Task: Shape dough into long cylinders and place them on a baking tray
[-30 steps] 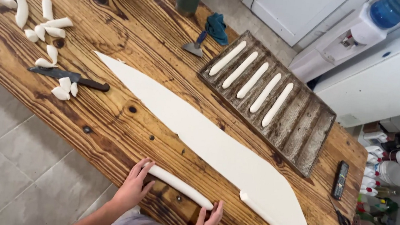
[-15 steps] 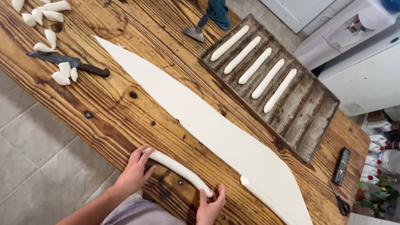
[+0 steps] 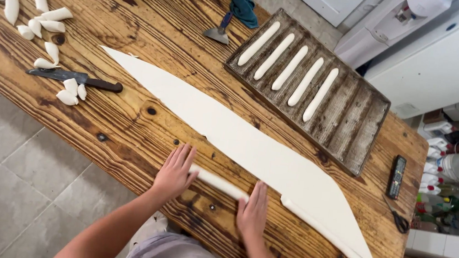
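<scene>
Dough roll (image 3: pixel 218 181) under both flat, open palms, left hand (image 3: pixel 173 173) and right hand (image 3: pixel 252 211), at the table's (image 3: pixel 129 131) near edge.
Four shaped sticks (image 3: pixel 289 68) fill part of the grooved tray (image 3: pixel 351 128); most of the long dough sheet (image 3: pixel 229 132) remains uncut.

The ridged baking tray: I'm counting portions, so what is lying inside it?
Five long dough sticks lie in the channels at the far end of the ridged baking tray. The nearer channels show only bare mesh; nothing covers them.

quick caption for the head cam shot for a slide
Both hands, left hand and right hand, press a dough roll on a wooden table beside a long dough sheet.
</scene>
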